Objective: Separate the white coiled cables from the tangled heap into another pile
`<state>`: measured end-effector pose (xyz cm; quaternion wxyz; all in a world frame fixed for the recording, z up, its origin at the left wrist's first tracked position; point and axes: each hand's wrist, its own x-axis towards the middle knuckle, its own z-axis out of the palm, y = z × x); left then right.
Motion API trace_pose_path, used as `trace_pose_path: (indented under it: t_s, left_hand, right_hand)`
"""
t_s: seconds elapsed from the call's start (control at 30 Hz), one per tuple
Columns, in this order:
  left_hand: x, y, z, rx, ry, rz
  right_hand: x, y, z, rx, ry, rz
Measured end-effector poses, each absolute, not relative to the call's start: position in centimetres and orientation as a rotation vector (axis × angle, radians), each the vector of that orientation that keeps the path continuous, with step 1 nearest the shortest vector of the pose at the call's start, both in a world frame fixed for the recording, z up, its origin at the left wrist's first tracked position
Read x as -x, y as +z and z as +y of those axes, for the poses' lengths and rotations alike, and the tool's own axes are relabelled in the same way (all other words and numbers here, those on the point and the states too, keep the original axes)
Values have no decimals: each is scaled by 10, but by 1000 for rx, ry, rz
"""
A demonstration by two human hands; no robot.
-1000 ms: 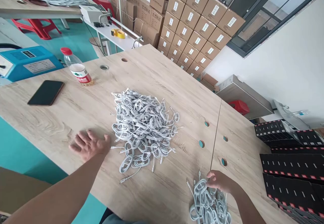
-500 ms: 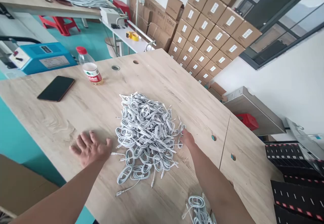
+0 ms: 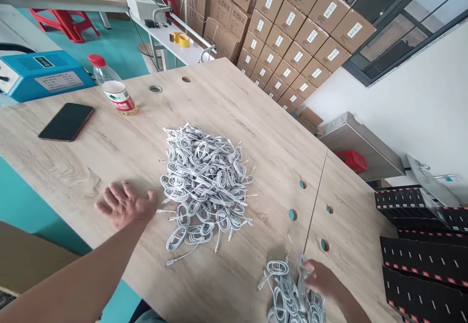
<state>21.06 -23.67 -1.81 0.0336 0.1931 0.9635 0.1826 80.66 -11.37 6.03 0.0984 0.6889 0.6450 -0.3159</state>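
A large pile of coiled white cables (image 3: 208, 181) lies in the middle of the wooden table. My left hand (image 3: 127, 205) rests flat on the tabletop just left of that pile, fingers spread and holding nothing. Over at the lower right, my right hand (image 3: 321, 279) has its fingers closed on a coiled cable (image 3: 302, 281), which is blurred by motion. It hangs over a smaller group of coiled cables (image 3: 283, 291) near the table's front edge. Part of that group is cut off by the frame's bottom.
A black phone (image 3: 66, 122) and a plastic bottle with a red cap (image 3: 116, 94) stand at the table's left. Beyond are a blue machine (image 3: 46, 75), yellow tape (image 3: 179, 39) and stacked cartons (image 3: 292, 35). Black boxes (image 3: 424, 274) line the right side.
My right hand has moved from the big pile's right edge to the smaller group, carrying a cable. My left hand stays flat on the table. The whole view has shifted slightly.
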Motion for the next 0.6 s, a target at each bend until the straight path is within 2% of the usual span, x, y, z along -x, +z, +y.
trace_pose_path:
  t_s: [0.1,0.2,0.33,0.43,0.6]
  left_hand:
    - [-209,-21,-236,-584,564,2964]
    - [-207,-22,-236,-602,588,2966]
    - [-204,-24,-237,-636,649,2989]
    - [-204,-26,-239,-642,678,2978]
    - [-206,-27,-242,-599,584,2948]
  right_hand:
    - [-760,47,-129,-2014,-859,2044]
    - [-649,38,-103,-1872,-995,2504]
    - [-526,38,-55,-1558,-805,2902]
    - [-494,43,-31,-1504,-815,2833]
    - [-506,60,-23,-1454,-1124,2566]
